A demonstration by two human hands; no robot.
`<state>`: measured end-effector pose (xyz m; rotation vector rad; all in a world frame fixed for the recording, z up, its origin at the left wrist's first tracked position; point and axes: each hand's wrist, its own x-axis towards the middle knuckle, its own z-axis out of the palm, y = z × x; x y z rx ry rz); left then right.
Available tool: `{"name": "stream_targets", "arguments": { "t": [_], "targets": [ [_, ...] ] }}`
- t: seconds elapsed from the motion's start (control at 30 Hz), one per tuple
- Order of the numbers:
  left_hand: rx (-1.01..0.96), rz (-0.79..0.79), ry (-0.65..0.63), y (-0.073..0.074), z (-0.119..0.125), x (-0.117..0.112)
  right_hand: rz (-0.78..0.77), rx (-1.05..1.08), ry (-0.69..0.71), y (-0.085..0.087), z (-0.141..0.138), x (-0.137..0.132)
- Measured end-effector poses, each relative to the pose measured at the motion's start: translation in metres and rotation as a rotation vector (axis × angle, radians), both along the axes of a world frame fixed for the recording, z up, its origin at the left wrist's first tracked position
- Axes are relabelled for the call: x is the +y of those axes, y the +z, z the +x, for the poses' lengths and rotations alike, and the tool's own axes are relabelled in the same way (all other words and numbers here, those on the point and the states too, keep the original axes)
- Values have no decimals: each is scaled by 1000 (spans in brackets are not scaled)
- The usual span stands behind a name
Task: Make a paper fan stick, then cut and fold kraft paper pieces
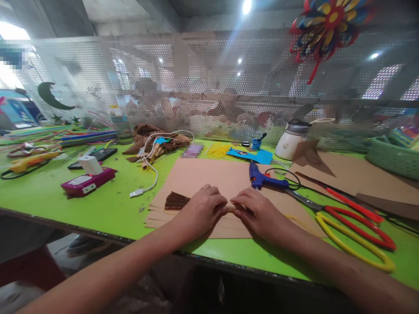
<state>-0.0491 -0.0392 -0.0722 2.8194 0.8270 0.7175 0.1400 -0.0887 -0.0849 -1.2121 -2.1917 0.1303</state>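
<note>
My left hand (207,208) and my right hand (258,211) meet over a stack of tan paper sheets (196,179). Both have their fingers closed on a small tan roll (230,206), one hand at each end; most of it is hidden by the fingers. Just left of my left hand lies a dark brown pleated strip bundle (176,200), partly covered by that hand. Beyond my right hand a blue glue gun (262,178) rests on the paper. A thin yellow cord (297,222) shows beside my right forearm.
Large scissors (356,231) with red and yellow handles lie at the right. A purple power bank (87,182) with a white plug sits left, near a white cable (153,176). Behind stand a white jug (292,140) and brown paper pieces (157,139). A green basket (393,157) is far right.
</note>
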Motion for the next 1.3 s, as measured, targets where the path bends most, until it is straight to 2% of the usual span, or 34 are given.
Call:
{"name": "stream_targets", "arguments": {
  "t": [0.13, 0.5, 0.8, 0.97, 1.17, 1.3],
  "targets": [
    [-5, 35, 20, -1, -1, -1, 1, 32, 31, -1, 2, 2],
    [89, -25, -3, 2, 0, -2, -63, -106, 7, 10, 2, 4],
    [121, -39, -21, 4, 1, -1, -135, -122, 47, 16, 6, 5],
    [92, -66, -46, 6, 0, 1, -93, -127, 34, 14, 6, 2],
    [116, -62, -62, 10, -2, -1, -70, -39, -59, 10, 6, -2],
    [134, 10, -38, 9, -1, -1, -40, -61, -38, 10, 6, 1]
  ]
}}
